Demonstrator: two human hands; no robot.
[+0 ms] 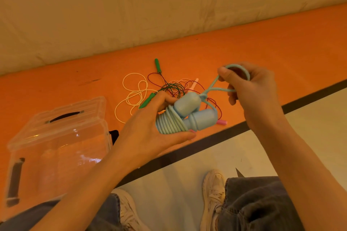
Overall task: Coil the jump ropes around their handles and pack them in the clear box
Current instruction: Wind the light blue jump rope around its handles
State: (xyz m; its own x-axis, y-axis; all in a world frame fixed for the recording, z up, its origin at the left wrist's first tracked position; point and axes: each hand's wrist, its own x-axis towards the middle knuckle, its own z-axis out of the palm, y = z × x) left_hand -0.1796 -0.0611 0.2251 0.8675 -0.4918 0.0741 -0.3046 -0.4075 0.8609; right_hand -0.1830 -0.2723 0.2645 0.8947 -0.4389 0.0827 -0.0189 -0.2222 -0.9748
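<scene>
— Handles first: where is the blue jump rope (185, 115) seen?

— It is held just below the middle of the view. Its two light blue handles are gripped together by the left hand (150, 127), fingers and thumb curled round the lower part, where the cord has been wound in tight turns. The rounded handle tops point toward 2 o'clock.

— And the other hand?

— A loose loop of the same blue cord (237, 73) is pinched by the right hand (249, 92), at 2 o'clock from the handles. The thumb and curled fingers are closed on the loop, and two strands are stretched from it down to a knot by the handle tops.

— What is lying on the orange surface (262, 43)?

— A tangle of thin ropes is spread behind the hands, at 12 o'clock from the blue bundle: a cream cord (131, 88) in open loops, and a dark cord (169, 86), perhaps red and green twisted together, with green handles (158, 65). A pink handle tip (222, 122) is seen just beside the blue handles at 3 o'clock, and a pale pink one (194, 83) is partly hidden in the tangle.

— Where is the clear box (56, 146) placed?

— At 9 o'clock from the left hand, on the same orange surface, with its transparent lid, fitted with a black carry handle, raised behind it. What the box contains cannot be made out through the blurred plastic.
</scene>
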